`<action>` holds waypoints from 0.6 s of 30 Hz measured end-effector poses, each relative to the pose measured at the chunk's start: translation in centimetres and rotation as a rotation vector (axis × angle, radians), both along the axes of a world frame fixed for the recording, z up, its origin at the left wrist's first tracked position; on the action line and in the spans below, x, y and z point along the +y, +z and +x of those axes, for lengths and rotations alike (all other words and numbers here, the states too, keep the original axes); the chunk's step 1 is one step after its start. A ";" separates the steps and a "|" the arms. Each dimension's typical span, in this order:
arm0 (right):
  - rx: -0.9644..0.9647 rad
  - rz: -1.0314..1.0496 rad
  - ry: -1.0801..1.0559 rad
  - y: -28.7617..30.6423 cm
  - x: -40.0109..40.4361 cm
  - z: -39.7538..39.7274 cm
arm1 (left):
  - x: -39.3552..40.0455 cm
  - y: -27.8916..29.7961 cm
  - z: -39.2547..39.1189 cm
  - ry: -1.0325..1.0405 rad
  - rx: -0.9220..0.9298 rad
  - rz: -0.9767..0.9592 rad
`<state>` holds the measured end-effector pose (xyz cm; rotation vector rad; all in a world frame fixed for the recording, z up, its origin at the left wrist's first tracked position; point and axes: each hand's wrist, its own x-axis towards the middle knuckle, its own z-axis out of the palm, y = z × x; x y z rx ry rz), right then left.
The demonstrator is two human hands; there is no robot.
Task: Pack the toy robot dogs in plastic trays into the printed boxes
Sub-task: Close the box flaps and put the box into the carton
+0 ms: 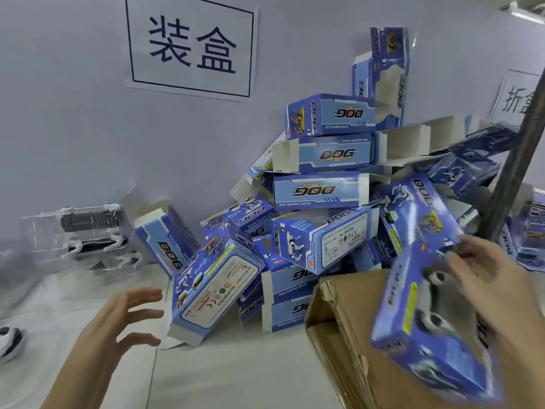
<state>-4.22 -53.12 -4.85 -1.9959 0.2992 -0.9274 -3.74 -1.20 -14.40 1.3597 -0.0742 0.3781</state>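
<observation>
A blue printed box [424, 296] with robot-dog artwork hangs tilted and motion-blurred at the lower right, above an open brown cardboard carton [348, 343]; the right hand [495, 278] holds it from behind, fingers curled over the box's upper edge. Just left of it lies the heap of printed boxes [324, 202] — many blue cartons marked "DOG", stacked crooked against the pale wall, some with their end flaps open, some upside down, one standing upright at the very top. At the heap's near-left foot a fallen box [212, 290] leans with its warning label facing up and its lower flap open on the white table [236, 373]. The left hand [129, 317] hovers just beside that box, fingers spread and relaxed, gripping nothing and not touching it. Further left, against the wall, clear plastic trays [79, 237] hold black-and-white toy robot dogs, stacked and somewhat blurred — how many is hard to tell. A white and black toy piece [10, 340] sits at the table's far left edge, partly cut off. On the wall above hangs a paper sign [191, 45] with two large Chinese characters in a frame, and a second sign [519, 98] shows partly at the right behind a dark slanting pole [516, 160].
</observation>
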 end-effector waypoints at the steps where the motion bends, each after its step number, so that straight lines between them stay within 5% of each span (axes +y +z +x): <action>1: -0.036 -0.079 -0.023 0.7 1.6 -0.2 | 0.1 -0.1 -0.1 0.003 -0.003 0.020; 5: -0.193 -0.273 0.165 2.9 11.3 -1.6 | -0.1 0.1 -0.7 0.016 -0.031 0.109; 12: 0.074 -0.441 0.534 -0.3 25.2 0.5 | -0.9 -0.5 -1.3 0.120 0.055 0.397; 18: 0.075 -0.416 0.466 -3.2 30.6 4.5 | -1.2 -1.8 -1.2 0.079 0.173 0.591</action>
